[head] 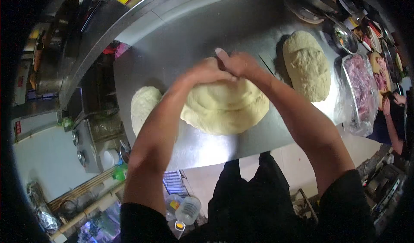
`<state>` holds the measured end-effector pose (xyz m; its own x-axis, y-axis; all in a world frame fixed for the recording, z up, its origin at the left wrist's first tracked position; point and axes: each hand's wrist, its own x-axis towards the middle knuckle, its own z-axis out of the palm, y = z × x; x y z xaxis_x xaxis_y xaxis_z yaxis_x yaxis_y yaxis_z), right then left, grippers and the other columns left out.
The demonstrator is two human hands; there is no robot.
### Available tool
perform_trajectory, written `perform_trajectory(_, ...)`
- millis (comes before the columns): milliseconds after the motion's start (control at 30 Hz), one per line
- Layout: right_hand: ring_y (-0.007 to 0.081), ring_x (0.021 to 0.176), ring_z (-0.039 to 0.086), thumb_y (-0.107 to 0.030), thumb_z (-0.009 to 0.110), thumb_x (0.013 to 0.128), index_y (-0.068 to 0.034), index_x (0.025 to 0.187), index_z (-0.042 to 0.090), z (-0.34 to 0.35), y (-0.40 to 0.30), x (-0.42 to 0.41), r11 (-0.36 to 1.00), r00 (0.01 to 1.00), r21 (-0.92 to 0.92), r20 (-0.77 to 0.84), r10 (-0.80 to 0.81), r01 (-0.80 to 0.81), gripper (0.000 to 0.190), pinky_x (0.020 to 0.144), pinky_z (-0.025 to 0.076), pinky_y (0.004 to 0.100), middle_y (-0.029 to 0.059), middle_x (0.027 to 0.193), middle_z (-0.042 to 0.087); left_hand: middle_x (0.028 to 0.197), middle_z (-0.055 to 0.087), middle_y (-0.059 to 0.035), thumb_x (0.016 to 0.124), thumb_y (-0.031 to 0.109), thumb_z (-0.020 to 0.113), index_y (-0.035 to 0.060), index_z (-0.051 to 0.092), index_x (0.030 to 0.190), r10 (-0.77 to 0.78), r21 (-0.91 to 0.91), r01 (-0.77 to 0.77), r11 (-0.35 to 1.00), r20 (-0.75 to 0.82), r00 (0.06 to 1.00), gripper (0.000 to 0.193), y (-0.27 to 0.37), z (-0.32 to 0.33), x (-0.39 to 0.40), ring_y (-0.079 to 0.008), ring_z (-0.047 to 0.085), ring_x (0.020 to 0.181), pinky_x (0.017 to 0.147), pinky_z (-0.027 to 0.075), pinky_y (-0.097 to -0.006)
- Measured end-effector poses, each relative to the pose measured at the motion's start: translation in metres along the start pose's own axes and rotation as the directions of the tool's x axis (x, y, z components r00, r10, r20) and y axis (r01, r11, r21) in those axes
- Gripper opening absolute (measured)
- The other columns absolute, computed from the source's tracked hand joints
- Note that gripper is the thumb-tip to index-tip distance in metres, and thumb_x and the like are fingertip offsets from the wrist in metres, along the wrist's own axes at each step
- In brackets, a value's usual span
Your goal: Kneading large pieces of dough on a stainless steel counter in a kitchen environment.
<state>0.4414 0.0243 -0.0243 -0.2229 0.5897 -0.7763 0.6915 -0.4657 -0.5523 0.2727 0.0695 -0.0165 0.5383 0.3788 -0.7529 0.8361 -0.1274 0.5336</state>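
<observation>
A large mound of pale dough, creased in folds, lies on the stainless-steel worktable before me. Both arms reach forward over it, and my hands meet at its far edge. My left hand is stretched across the top of the mound, its fingers pointing right. Against it, my right hand is bent inward, partly overlapping the left. Motion blur and the overlap hide whether the fingers grip dough or only press on it. Another long dough piece rests to the right, and a smaller dough lump sits left, partly behind my left forearm.
A thin dark tool lies between the mound and the right dough piece. Farther right are a plastic-covered tray of raw meat, a metal bowl and a cutting board with meat. Another person's hands are at that board.
</observation>
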Motion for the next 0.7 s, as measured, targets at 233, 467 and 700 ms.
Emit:
perform_trajectory(233, 0.0406, 0.142, 0.047, -0.055, 0.057, 0.096, -0.007, 0.14, 0.062, 0.222, 0.078, -0.094, 0.763, 0.334, -0.588, -0.687, -0.646, 0.269, 0.065, 0.119, 0.027, 0.0622, 0.0215, 0.151, 0.055, 0.146, 0.058, -0.0159, 0.096, 0.052, 0.061, 0.0102, 0.062, 0.133, 0.536, 0.582, 0.031, 0.813, -0.768, 0.351, 0.056, -0.074, 0.225, -0.092, -0.0398, 0.054, 0.134, 0.115, 0.033, -0.0616)
perform_trajectory(467, 0.0411, 0.143, 0.047, -0.057, 0.056, 0.094, -0.008, 0.14, 0.062, 0.177, 0.075, -0.017, 0.796, 0.274, -0.551, -0.748, -0.604, 0.251, 0.068, 0.117, 0.029, 0.0609, 0.0209, 0.152, 0.054, 0.141, 0.059, -0.0206, 0.098, 0.048, 0.055, 0.0058, 0.06, 0.133, 0.59, 0.617, 0.0, 0.787, -0.752, 0.292, 0.055, -0.081, 0.172, -0.028, -0.0421, 0.054, 0.132, 0.112, 0.035, -0.0619)
perform_trajectory(700, 0.039, 0.135, 0.056, -0.052, 0.057, 0.095, -0.007, 0.141, 0.062, 0.047, 0.034, 0.07, 0.902, 0.294, -0.405, -0.853, -0.432, 0.15, 0.064, 0.12, 0.033, 0.0571, 0.0221, 0.137, 0.064, 0.127, 0.069, -0.0188, 0.087, 0.033, 0.072, 0.005, 0.063, 0.126, 0.159, 0.322, 0.123, 0.939, -0.723, 0.672, 0.049, -0.037, 0.036, 0.052, -0.0423, 0.063, 0.123, 0.103, 0.047, -0.0534)
